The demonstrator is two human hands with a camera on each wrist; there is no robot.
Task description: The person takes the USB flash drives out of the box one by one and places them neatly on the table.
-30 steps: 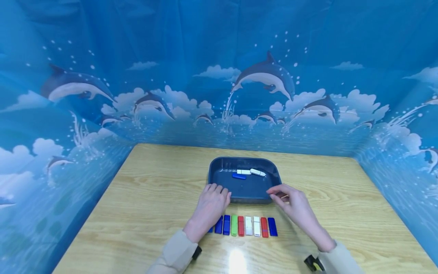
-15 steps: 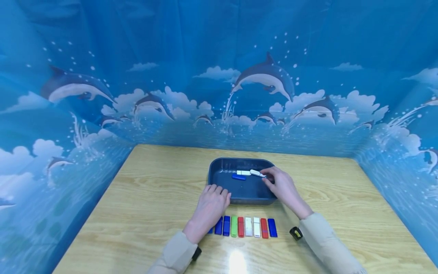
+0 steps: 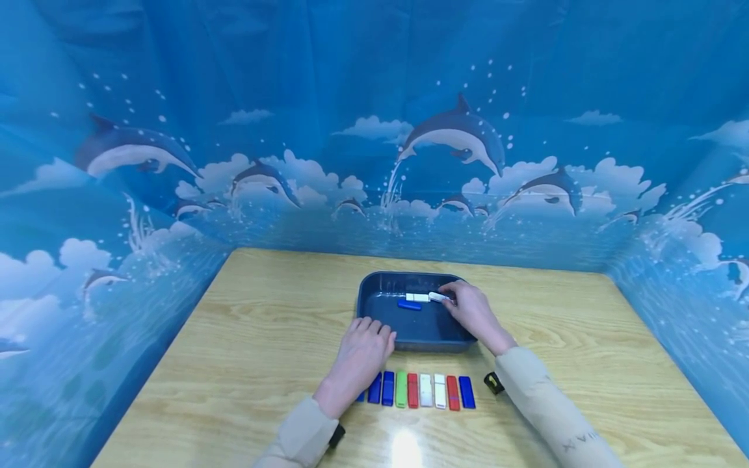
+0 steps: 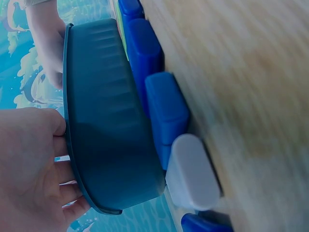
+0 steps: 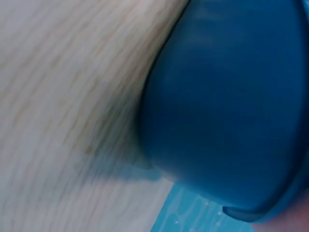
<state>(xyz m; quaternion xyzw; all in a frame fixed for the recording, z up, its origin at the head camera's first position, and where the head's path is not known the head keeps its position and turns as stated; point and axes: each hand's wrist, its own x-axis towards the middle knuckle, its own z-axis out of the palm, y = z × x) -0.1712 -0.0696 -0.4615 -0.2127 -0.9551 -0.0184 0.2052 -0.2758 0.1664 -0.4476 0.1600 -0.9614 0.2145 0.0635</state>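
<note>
A dark blue tray [image 3: 409,325] stands on the wooden table. My left hand [image 3: 364,344] has its fingers over the tray's near left rim; in the left wrist view its thumb [image 4: 54,121] touches that rim. Inside the tray, my right hand [image 3: 473,312] pinches the right end of a white USB stick [image 3: 437,297] between thumb and forefinger. Another white USB stick [image 3: 417,298] and a blue one [image 3: 409,305] lie just to its left. In the right wrist view the tray wall [image 5: 227,106] hides most of the right hand.
In front of the tray runs a row of USB sticks, among them a green one [image 3: 400,389], a red one [image 3: 412,390] and a dark blue one [image 3: 467,392]. The left forearm covers the row's left end. A dolphin-print curtain [image 3: 374,130] surrounds the table [image 3: 257,305].
My right hand has moved from beside the tray's near right rim, up and left into the tray, and taken hold of the white USB stick. My left hand stays on the rim.
</note>
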